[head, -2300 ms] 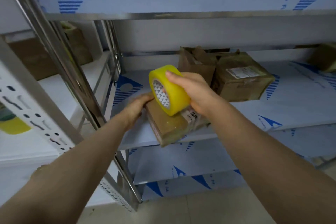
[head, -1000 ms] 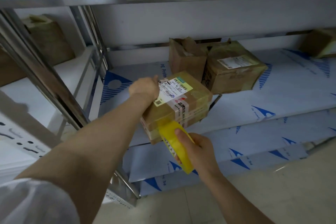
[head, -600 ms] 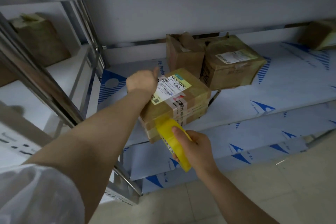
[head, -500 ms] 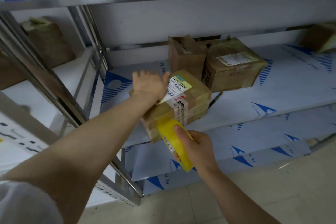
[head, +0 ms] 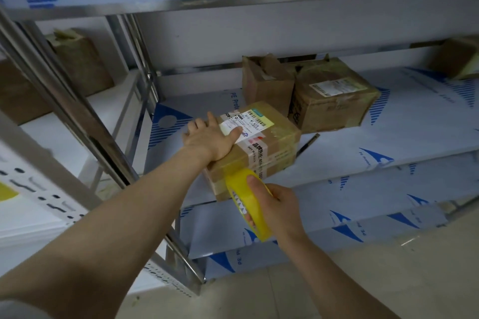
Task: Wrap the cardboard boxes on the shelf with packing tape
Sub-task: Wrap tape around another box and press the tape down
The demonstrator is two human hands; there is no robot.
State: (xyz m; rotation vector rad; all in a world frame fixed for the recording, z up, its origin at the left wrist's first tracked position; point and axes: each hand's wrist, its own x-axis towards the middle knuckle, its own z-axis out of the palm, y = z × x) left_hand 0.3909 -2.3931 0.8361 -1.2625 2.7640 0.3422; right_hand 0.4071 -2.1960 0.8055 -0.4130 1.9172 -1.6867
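Two hands work on one labelled cardboard box [head: 272, 147], which sits at the front edge of the metal shelf [head: 388, 142]. The left hand [head: 210, 137] lies flat on the box's top at its left end, fingers straight and thumb on the shipping label [head: 248, 122]. The right hand [head: 282, 207] grips the yellow packing tape roll [head: 248, 202], thumb on its outer face and fingers through the core. The roll touches the box's near lower corner. Behind it stand an open-flapped box [head: 267, 85] and a taped box [head: 334, 96], side by side.

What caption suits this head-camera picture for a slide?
Left hand presses a labelled cardboard box on the shelf; right hand holds a yellow tape roll at its front edge.
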